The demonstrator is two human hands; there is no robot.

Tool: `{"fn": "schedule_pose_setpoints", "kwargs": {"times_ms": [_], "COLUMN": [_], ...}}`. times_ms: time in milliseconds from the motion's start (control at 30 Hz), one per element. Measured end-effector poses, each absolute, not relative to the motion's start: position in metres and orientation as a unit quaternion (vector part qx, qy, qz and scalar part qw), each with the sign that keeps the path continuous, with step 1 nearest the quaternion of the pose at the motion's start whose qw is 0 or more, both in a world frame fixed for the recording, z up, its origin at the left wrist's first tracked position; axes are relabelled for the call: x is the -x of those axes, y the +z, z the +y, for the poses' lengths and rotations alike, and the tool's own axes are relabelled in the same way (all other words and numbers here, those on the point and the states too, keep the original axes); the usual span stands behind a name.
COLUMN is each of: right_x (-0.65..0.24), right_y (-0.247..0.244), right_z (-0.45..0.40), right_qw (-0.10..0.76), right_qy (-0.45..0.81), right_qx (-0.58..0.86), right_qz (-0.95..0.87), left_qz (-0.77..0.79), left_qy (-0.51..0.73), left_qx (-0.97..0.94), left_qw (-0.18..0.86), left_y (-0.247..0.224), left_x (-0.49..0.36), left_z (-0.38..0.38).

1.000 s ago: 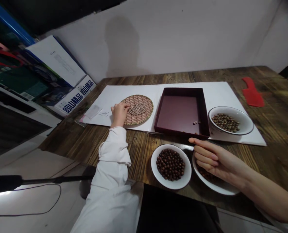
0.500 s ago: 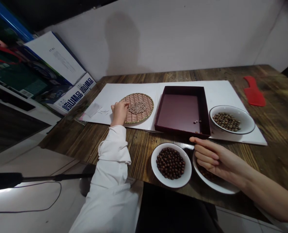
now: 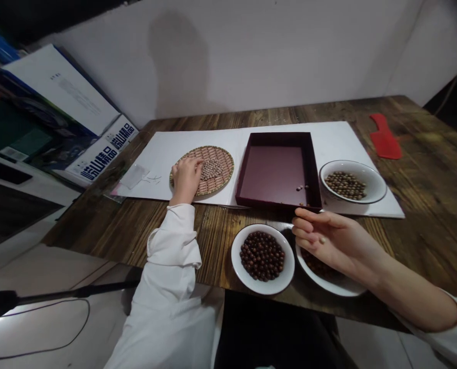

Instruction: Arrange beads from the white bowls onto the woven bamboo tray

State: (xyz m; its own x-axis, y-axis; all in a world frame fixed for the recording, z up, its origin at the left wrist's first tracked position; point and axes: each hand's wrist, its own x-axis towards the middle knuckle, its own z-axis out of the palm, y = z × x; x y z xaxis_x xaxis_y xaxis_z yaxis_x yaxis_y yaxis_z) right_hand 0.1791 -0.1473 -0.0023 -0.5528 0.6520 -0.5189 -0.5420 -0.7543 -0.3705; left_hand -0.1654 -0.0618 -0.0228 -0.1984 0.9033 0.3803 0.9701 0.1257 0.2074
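At the left, my left hand (image 3: 187, 177) rests over the round woven tray (image 3: 221, 189), fingers bent down at a heap of small pale beads (image 3: 212, 169). What its fingertips hold, if anything, is hidden. My right hand (image 3: 328, 241) is turned partly palm up with fingers curled, and one small pale bead (image 3: 322, 240) shows against them. Below it, a white bowl (image 3: 330, 287) with brown beads is partly covered. A second white bowl (image 3: 236, 264) beside it holds dark brown beads (image 3: 262, 255).
An open maroon box (image 3: 274, 171) has a few beads near its front right corner. To its right, a white bowl (image 3: 378, 192) contains olive-brown beads. Farther right lies a red comb-shaped tool (image 3: 385, 141). White board (image 3: 155, 148) lies underneath; printed boxes (image 3: 97, 156) stand left.
The view has shifted slightly. My left hand has moved further over the tray, its fingers lower on the beads. My right hand's fingers have loosened, and a bead now shows in it.
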Motion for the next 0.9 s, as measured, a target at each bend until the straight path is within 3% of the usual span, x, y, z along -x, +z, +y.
{"fn": "schedule_pose_setpoints", "kwargs": {"times_ms": [300,900], "right_x": [-0.181,-0.176], "right_y": [0.001,0.003], "right_z": [-0.147,-0.151], "right_qw": [0.348,0.364], "right_qy": [0.875,0.869], "right_qx": [0.331,0.321], "right_qz": [-0.062,-0.094], "left_qz": [-0.665,-0.570], "left_qy": [-0.288,-0.291], "left_qx": [0.684,0.760], "left_qw": [0.082,0.112], "left_y": [-0.025,-0.022], "left_x": [0.136,0.093], "left_z": [-0.067,-0.090]}}
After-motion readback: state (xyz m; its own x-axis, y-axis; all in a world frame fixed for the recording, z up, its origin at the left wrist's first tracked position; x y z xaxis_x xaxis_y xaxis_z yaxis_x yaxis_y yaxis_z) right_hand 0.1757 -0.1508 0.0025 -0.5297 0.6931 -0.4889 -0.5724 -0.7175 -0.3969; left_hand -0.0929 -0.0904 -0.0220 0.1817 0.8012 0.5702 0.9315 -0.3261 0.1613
